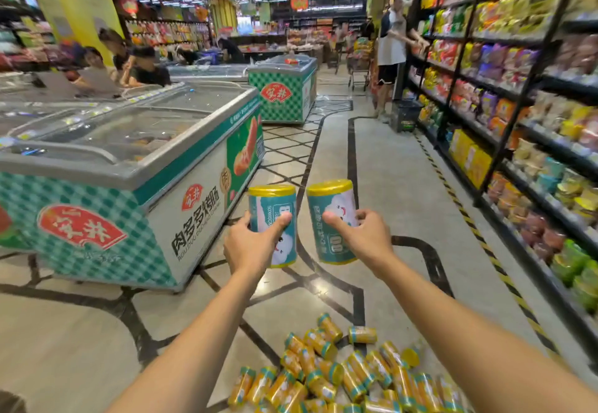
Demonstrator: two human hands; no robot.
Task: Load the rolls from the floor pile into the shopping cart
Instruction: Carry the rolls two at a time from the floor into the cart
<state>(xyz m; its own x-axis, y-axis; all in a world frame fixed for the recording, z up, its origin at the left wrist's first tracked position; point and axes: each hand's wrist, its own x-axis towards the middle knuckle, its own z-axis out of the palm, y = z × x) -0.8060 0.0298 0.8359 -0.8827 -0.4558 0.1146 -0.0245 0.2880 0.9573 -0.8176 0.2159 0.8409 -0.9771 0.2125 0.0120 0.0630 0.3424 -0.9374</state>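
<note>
Through the head camera I see both my arms stretched out ahead, each hand carrying a roll. My left hand [249, 246] grips the left roll [271, 203] from the side, with the thumb curled across its front and the fingers wrapped behind. My right hand [360, 237] holds the right roll [328, 199] the same way, thumb across the front and fingers curled round its far side. The two rolls stand nearly upright side by side, just apart, in the space between my hands. Each is a short cylinder in teal wrapping with a white cartoon figure and printed text, topped with a crinkled yellow cap. Below my hands, more under the right one, the floor pile [339, 377] lies on the patterned tile floor [388, 169]: many more rolls tumbled on their sides, showing mostly yellow with teal bands. Left of my left hand stands a chest freezer [129, 186] with a green checked side; right of my right hand run stocked shelves [517, 114].
</note>
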